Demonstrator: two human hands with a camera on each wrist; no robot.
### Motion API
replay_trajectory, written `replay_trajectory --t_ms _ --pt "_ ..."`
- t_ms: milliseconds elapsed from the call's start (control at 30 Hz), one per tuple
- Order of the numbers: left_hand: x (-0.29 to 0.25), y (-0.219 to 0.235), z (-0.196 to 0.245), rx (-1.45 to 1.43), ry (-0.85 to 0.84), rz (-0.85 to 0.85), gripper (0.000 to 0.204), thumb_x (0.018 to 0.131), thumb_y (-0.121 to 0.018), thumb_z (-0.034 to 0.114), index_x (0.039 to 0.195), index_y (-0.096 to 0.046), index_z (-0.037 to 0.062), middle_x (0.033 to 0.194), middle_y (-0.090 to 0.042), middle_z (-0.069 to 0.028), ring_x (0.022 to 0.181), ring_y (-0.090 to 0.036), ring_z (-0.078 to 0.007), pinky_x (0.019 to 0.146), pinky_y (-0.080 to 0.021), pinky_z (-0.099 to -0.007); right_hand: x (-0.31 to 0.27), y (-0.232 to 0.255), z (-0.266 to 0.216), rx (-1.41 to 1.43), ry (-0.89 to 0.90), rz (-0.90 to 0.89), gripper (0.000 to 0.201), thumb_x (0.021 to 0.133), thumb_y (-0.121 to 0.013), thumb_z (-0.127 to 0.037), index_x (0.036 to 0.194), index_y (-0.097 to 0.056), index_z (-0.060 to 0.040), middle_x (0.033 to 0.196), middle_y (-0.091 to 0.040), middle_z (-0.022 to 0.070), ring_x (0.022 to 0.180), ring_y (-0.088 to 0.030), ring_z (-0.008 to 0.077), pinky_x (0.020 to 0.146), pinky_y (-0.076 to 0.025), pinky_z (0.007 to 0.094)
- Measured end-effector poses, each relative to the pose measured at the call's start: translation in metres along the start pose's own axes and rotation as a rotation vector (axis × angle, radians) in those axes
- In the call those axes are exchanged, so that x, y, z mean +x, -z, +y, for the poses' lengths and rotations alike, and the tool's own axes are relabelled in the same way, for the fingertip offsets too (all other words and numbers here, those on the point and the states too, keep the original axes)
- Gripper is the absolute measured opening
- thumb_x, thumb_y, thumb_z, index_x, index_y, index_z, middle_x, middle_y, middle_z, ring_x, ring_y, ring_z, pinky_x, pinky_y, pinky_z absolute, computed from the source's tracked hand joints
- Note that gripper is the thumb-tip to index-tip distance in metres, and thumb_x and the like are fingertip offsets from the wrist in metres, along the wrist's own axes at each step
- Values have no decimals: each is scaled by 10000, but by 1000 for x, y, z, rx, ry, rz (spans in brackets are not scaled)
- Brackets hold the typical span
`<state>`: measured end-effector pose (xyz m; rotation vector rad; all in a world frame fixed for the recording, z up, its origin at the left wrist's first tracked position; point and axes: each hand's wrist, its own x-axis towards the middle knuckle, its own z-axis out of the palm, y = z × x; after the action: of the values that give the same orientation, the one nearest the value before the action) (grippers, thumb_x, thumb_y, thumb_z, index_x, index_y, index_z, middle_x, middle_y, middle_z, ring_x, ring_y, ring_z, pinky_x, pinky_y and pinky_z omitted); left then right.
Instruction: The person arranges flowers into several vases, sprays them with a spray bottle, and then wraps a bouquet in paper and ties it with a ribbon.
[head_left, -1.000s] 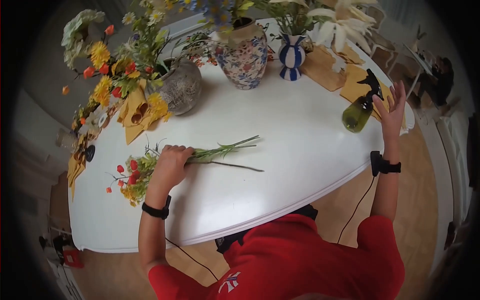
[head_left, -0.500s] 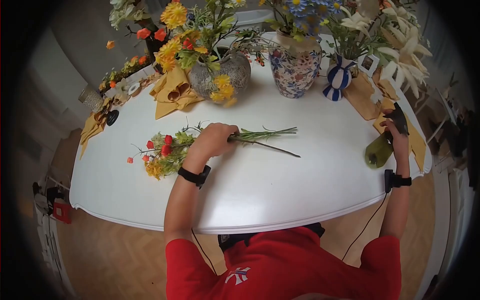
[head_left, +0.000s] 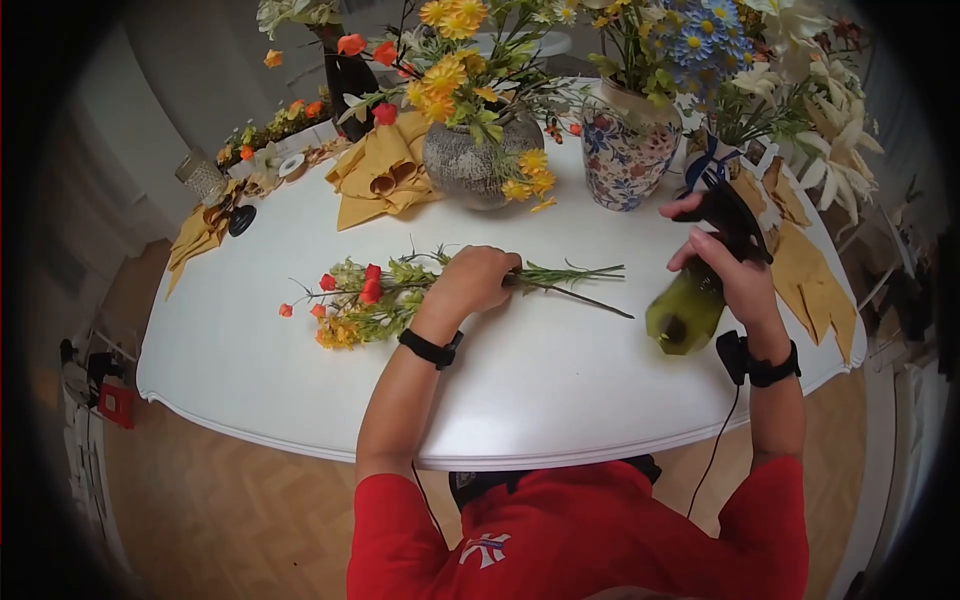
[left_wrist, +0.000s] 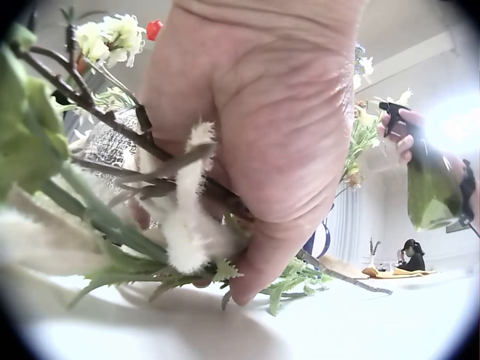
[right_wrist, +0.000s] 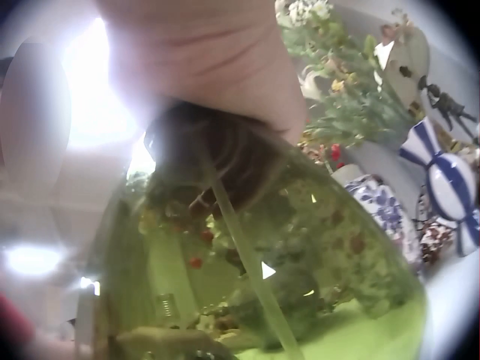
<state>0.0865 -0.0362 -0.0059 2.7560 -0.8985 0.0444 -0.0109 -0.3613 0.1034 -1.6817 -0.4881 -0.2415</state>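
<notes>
My left hand grips the stems of a small bunch of flowers lying on the white table, its red and yellow heads to the left. Green stem ends and one brown twig poke out to the right of the fist. In the left wrist view the thumb presses the stems low over the tabletop. My right hand holds a green spray bottle by its neck, below the black trigger head. The left wrist view shows this bottle raised in the air. Its inner tube shows through the green wall.
Along the back stand a grey round vase, a floral-patterned vase and a blue-and-white striped vase, all with flowers. Yellow cloths lie at right and back left. A black round object sits at the left.
My right hand has taken hold of the spray bottle, lifted it and brought it left toward the bunch. My left hand has stayed on the stems. The head view has shifted.
</notes>
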Motion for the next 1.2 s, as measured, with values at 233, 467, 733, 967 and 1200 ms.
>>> replay_trajectory --t_ms 233,467,733,967,1200 --pt "-3 4 0 1 6 1 328 766 -704 96 1091 -746 78 915 -732 -194 922 -696 -387 859 -547 -478 70 -56 -27 46 100 12 281 976 -710 -177 1198 -648 -17 1042 -696 52 716 -637 111 685 -527 278" --pt "-4 2 -3 -12 21 24 303 748 -694 68 1045 -755 81 898 -733 -189 915 -699 -389 845 -553 -482 100 -73 -14 7 93 32 252 943 -725 -224 1094 -663 -32 907 -666 11 661 -654 124 643 -515 274" --pt "-2 -2 -6 -18 13 24 309 749 -688 55 1047 -763 83 892 -734 -187 900 -699 -399 830 -556 -491 82 -73 21 28 -88 17 229 952 -709 -241 1066 -635 -57 868 -656 -6 649 -670 125 653 -513 285" --pt "-4 0 -4 -13 7 13 301 765 -691 67 1059 -755 80 915 -735 -189 913 -699 -392 831 -555 -493 42 -64 50 59 -199 83 227 952 -710 -228 1044 -623 -40 821 -618 -2 646 -681 134 634 -519 288" --pt "-6 4 0 -15 18 17 285 778 -692 85 1055 -754 82 926 -735 -189 917 -698 -388 844 -556 -484 9 -29 23 86 -45 288 303 965 -733 -175 1208 -640 -21 1028 -679 12 712 -655 108 664 -538 267"
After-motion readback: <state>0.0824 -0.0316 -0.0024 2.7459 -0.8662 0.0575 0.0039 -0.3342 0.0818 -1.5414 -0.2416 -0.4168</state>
